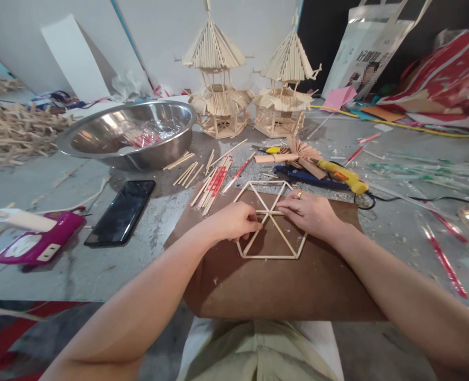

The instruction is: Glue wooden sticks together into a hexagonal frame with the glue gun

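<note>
Stick hexagon (268,212) between left grip (240,220), right grip (312,212)

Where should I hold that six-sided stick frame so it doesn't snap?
Gently pinch the stick frame at its two near corners, coming from the near side. Spokes reach the rim there, so they're probably sturdier than the thin stretches between. It lies flat on the brown sheet; the left hand and right hand partly cover its sides.

Remotely I log a grey, speckled worktable (401,248). Directly on it: steel basin (178,140), black phone (120,213) before it, heaped sticks (20,135) left, two stick pavilions (214,50) behind, brown sheet (258,291) bearing a hexagonal stick frame (270,257).
</note>
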Demonstrator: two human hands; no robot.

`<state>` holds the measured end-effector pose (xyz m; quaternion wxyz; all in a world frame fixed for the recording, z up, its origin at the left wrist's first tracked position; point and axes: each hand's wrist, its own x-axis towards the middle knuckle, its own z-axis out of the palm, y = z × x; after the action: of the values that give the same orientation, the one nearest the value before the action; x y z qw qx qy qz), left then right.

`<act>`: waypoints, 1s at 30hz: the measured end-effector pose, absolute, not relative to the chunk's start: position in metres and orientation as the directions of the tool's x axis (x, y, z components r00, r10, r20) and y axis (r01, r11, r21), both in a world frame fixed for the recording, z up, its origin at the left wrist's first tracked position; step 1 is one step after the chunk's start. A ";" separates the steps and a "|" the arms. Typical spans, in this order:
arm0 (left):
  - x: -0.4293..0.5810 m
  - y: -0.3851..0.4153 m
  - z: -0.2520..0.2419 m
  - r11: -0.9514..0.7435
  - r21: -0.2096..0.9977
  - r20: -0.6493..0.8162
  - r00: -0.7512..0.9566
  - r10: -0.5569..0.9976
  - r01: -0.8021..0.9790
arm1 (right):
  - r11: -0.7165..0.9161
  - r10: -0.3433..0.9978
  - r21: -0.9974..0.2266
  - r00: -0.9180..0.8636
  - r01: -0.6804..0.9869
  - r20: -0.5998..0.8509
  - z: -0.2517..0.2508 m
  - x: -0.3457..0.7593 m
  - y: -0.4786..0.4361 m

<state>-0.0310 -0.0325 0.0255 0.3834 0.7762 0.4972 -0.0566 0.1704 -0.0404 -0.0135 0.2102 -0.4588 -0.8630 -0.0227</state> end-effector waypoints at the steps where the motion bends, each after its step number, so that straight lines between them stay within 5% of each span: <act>1: -0.031 -0.032 0.026 -0.236 0.531 -0.450 0.507 0.735 0.814 | 0.570 0.792 -0.147 -0.493 0.808 0.361 -0.012 0.171 -0.040; 9: -0.037 -0.029 0.023 -0.306 0.493 -0.296 0.487 0.822 0.815 | 0.539 0.833 -0.109 -0.509 0.835 0.217 -0.005 0.175 -0.040; 15: -0.035 -0.033 0.019 -0.506 0.326 -0.097 0.561 0.822 0.798 | 0.567 0.814 -0.105 -0.537 0.817 0.223 -0.008 0.173 -0.040; 30: -0.030 -0.041 0.017 -0.583 0.130 -0.092 0.595 0.798 0.802 | 0.596 0.795 -0.107 -0.566 0.796 0.217 -0.016 0.172 -0.038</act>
<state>-0.0300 -0.0415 0.0171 0.0793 0.8896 0.4496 -0.0119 0.1721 -0.0378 -0.0157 0.1220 -0.4497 -0.8848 -0.0014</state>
